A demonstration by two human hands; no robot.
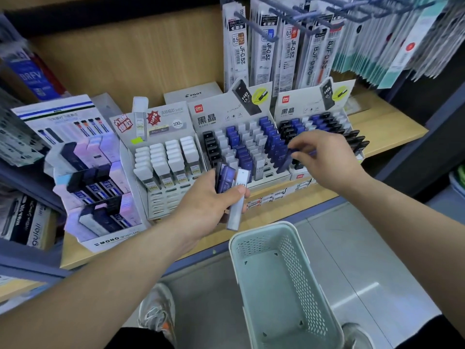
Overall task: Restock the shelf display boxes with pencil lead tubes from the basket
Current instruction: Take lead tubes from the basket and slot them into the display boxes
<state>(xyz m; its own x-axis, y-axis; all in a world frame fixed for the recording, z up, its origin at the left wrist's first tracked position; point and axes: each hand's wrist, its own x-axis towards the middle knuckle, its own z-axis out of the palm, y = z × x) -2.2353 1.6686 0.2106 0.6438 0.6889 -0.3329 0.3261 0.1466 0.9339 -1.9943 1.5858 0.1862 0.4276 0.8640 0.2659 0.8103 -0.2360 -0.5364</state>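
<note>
The basket (pixel 299 278) at lower centre is pale mint green, its walls patterned with rows of small holes. Just above it a dark blue tube (pixel 226 178) lies beside a milky white tube (pixel 237 202); right of centre, a navy tube (pixel 283 161). The middle display box (pixel 226 107) is white card with a red logo, its rows black, white and blue. The shelf (pixel 392 127) is light wood grain, the floor (pixel 352 248) glossy grey.

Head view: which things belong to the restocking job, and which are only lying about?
Job: left hand, tubes it holds; right hand, blue tube it pinches; basket; left deli box; right deli box.
Idle: hanging pen refills; Pilot box.
</note>
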